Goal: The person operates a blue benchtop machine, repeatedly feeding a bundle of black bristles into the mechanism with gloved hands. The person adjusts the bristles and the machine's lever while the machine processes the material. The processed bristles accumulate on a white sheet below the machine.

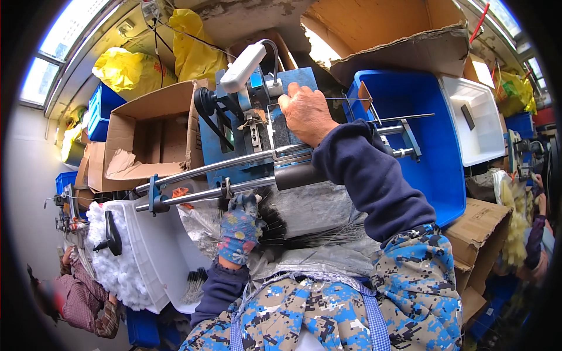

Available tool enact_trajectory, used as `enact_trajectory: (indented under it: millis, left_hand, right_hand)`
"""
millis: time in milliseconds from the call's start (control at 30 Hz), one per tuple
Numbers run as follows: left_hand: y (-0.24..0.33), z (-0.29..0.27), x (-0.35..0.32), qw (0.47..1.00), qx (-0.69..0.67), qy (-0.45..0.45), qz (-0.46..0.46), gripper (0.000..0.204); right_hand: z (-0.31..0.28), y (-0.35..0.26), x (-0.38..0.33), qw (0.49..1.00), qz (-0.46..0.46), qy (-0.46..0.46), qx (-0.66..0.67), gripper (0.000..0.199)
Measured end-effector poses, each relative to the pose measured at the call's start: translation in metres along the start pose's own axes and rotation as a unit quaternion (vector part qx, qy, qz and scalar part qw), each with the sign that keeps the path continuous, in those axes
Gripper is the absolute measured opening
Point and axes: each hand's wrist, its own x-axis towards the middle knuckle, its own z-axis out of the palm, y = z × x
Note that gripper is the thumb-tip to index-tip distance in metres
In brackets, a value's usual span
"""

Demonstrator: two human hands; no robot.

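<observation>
Two hands at a small blue bench machine, one feeding black bristles, one resting on the machine head.

Left hand (239, 225), in a flowered work glove, is closed around a tuft of black bristles (275, 225) just below the twin steel guide rails (234, 175), holding it against the lower rail; the bristles are thin, stiff and dark, fanning out to the right over a grey plastic sheet (319, 207). Right hand (305, 114), bare, lies flat with fingers curled over the top of the blue machine (260, 117), not pinching anything that shows. By the look of it the work is mid-run: a loose heap of bristles is left on the sheet, and a white tray (158, 257) at left holds white fluffy material (114, 257). No finished pieces can be made out.
</observation>
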Motion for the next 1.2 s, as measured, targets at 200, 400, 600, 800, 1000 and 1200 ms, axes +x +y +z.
enact_trajectory:
  millis: [200,400,600,800,1000,1200]
  left_hand:
    - [0.004,-0.004,-0.001,1.0,-0.001,-0.013,-0.007,0.076]
    - [0.02,-0.024,-0.004,0.998,-0.054,0.003,-0.021,0.067]
    - [0.043,-0.086,0.002,0.985,-0.129,0.112,0.01,0.047]
    - [0.031,-0.092,-0.018,0.844,-0.47,0.245,-0.086,0.043]
    - [0.047,-0.082,-0.01,0.901,-0.392,0.186,0.002,0.04]
    - [0.041,-0.087,-0.01,0.828,-0.496,0.252,-0.061,0.043]
  right_hand:
    - [0.002,0.002,0.0,0.999,-0.007,0.017,0.036,0.012]
    - [0.016,0.01,0.008,0.989,0.037,0.001,0.141,0.017]
    - [-0.001,0.014,0.002,0.995,0.069,-0.049,0.056,0.023]
    - [-0.004,0.013,-0.041,0.999,0.013,0.042,0.028,0.04]
    - [-0.013,0.016,-0.047,0.995,0.05,-0.019,0.086,0.052]
    - [-0.01,0.002,-0.041,0.992,0.053,-0.064,0.093,0.054]
